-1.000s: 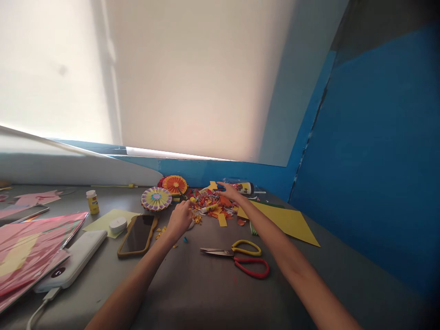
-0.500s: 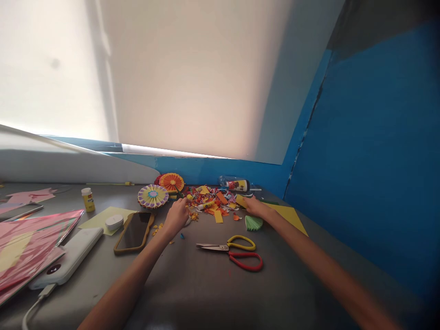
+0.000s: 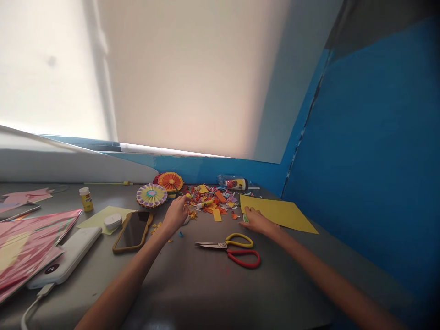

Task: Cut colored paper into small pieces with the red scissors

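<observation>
My left hand (image 3: 176, 214) rests on the grey table at the left edge of a pile of paper scraps (image 3: 216, 198). Its fingers are curled together, and what they hold, if anything, is hidden; a small yellow piece (image 3: 188, 196) shows by the fingertips. My right hand (image 3: 257, 221) has its fingers closed over a green pleated paper fan (image 3: 245, 219), mostly covered by them. A yellow paper sheet (image 3: 283, 213) lies flat just behind and beside that hand. Between my forearms lie scissors (image 3: 227, 246) with one yellow and one red handle. A glue stick (image 3: 205, 204) lies on the scraps.
Two paper rosettes, one purple-edged (image 3: 151, 195) and one orange (image 3: 170, 182), stand at the back. A bottle (image 3: 237, 184) lies by the wall. To the left are a phone (image 3: 133, 231), white case (image 3: 113, 222), power bank (image 3: 67, 256), yellow glue bottle (image 3: 86, 200) and wrapped paper (image 3: 37, 243).
My right hand has moved from the yellow sheet's left corner down onto the green fan, which has shifted slightly left. More of the yellow sheet shows. My left hand has hardly moved.
</observation>
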`<state>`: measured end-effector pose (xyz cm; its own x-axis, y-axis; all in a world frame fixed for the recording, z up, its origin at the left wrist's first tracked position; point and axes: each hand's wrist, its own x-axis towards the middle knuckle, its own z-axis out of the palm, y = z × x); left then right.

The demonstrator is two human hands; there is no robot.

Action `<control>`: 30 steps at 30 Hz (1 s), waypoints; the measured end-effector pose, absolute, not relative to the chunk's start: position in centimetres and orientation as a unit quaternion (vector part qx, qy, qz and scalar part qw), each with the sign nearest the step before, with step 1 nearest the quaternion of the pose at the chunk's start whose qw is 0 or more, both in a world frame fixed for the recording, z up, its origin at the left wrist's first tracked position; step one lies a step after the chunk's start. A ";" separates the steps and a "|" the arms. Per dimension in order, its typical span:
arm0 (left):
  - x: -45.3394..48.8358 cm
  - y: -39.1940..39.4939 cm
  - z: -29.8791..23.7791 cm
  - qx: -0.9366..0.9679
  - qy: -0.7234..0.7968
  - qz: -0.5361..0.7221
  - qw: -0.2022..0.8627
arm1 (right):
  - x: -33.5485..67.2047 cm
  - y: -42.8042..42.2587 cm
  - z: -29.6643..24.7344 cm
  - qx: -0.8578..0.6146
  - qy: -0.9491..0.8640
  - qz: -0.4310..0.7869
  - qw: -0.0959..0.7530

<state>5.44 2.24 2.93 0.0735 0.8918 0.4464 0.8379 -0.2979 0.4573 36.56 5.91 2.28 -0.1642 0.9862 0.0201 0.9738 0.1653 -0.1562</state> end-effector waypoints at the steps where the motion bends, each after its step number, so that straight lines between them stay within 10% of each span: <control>1: 5.4 2.3 3.0 0.732 0.590 0.338 0.043 | 36.6 5.5 2.2 -0.642 -0.762 0.057 0.062; 9: 5.9 2.7 3.3 0.743 0.539 0.380 0.118 | 37.9 4.9 5.0 -0.551 -0.789 0.218 0.163; 17: 6.7 2.8 3.3 0.750 0.510 0.379 0.182 | 37.2 5.5 3.1 -0.615 -0.774 0.135 0.061; 30: 4.4 2.2 4.6 0.727 0.441 0.404 0.339 | 35.3 6.1 5.3 -0.520 -0.820 0.190 0.142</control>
